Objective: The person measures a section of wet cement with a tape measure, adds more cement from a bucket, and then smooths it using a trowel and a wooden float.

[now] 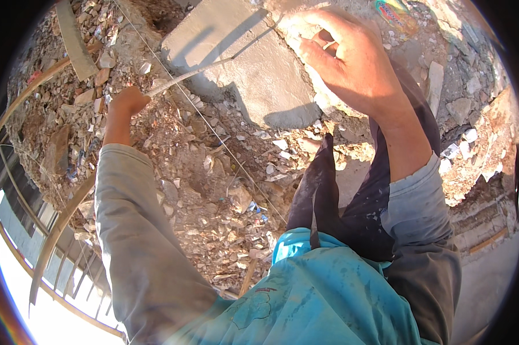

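Note:
My left hand (130,102) is closed round the near end of a thin, pale, rod-like strip (190,73). From the fist it slants up to the right, over a slab of smooth grey mortar (265,80). My right hand (351,66) is raised above the slab's right edge, its thumb and fingers curled together in a pinch. Glare and the fingers hide what it grips, and whether the strip reaches it I cannot tell. Dark shadows of the strip and hands fall across the mortar.
A taut string (205,118) runs diagonally past the slab, below the strip. Broken stone and brick rubble (213,184) covers the ground. At the left lie a wooden board (75,43) and a curved pole (58,230). My bare foot (311,144) stands below the slab.

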Tool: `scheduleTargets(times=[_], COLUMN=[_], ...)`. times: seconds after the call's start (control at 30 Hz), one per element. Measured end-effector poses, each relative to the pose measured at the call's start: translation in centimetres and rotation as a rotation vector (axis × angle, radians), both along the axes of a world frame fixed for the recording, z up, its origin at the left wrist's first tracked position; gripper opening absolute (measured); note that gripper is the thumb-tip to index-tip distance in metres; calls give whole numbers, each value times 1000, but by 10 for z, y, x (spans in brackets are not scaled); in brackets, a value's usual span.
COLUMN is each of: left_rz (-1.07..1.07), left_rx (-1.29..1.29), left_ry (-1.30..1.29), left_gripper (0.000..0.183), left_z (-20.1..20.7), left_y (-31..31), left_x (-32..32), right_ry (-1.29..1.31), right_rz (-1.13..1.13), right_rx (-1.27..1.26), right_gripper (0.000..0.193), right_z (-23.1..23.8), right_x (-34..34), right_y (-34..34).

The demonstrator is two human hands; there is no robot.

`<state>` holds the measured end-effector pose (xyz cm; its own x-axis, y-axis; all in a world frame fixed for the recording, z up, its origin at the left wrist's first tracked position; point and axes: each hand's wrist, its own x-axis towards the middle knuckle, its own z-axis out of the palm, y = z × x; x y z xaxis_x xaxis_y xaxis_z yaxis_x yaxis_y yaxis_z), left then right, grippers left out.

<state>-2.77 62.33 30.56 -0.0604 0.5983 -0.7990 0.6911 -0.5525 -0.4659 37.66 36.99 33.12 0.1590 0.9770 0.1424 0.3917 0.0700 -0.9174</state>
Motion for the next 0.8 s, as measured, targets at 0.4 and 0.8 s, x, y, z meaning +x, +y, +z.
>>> scheduleTargets(times=[0.4,0.8], left_rz=[-16,49], left_rx=[26,9], left_ry=[-41,52], left_gripper=[47,53], left_z=[7,19], left_y=[0,3], left_x=[3,3], right_ry=[-5,0], right_rz=[11,0], right_rx=[43,81], right_gripper=[24,23], right_z=[-4,-4], right_x=[-4,-6], right_y=[4,6])
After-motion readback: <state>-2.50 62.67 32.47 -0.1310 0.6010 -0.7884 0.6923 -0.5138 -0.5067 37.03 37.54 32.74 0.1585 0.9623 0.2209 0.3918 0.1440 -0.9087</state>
